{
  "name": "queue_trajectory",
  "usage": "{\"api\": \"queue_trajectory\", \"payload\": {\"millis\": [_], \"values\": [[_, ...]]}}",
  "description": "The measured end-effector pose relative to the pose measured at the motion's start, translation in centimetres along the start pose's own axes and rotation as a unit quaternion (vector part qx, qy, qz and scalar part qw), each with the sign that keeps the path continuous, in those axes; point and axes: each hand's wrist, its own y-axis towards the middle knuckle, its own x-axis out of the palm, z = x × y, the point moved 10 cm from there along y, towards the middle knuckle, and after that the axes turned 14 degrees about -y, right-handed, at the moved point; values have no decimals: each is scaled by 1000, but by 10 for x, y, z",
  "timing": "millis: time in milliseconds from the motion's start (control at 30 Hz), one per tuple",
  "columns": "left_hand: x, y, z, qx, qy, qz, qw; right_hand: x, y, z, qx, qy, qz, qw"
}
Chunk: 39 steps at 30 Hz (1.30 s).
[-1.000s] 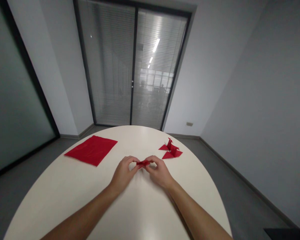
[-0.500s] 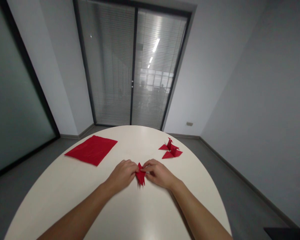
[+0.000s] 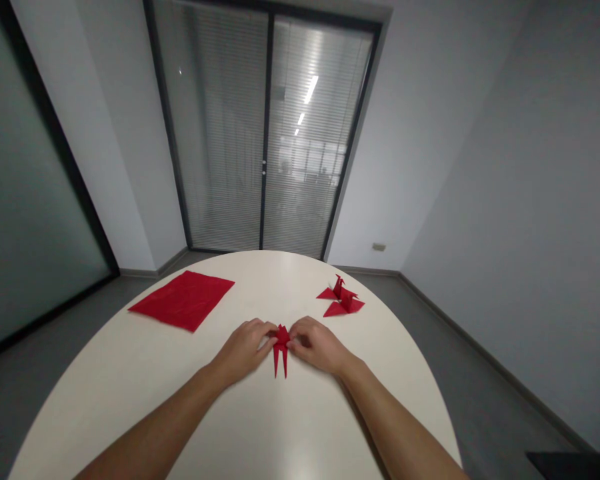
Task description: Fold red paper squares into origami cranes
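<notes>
A small folded red paper piece [image 3: 281,352] lies on the white round table [image 3: 130,387], its two narrow points aimed toward me. My left hand [image 3: 246,348] pinches its upper left side with curled fingers. My right hand [image 3: 316,345] pinches its upper right side, fingers closed the same way. Both forearms reach in from the near edge.
A flat stack of red paper sheets [image 3: 183,299] lies at the far left of the table. Two finished red origami cranes [image 3: 342,298] sit at the far right. Beyond the table are glass doors with blinds [image 3: 265,133] and grey walls.
The folded piece was held sideways between my fingers above the table; it now lies turned with its points toward me, and both hands have come slightly nearer.
</notes>
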Motion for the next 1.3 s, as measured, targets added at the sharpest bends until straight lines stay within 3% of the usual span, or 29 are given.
{"api": "queue_trajectory", "payload": {"millis": [233,467,833,1133,1300], "values": [[-1,2,-15,-47,-30,46,997,5,-1,15,52,19,11,998],[-3,1,-14,-53,-41,54,996,5,-2,13,38,62,22,997],[2,3,-6,-38,-19,34,999,-2,3,-5,-24,26,15,999],[3,-1,-16,-46,-75,62,994,2,-2,12,38,48,27,998],[-1,-1,-4,0,-51,55,997,1,-3,1,-39,23,28,999]]}}
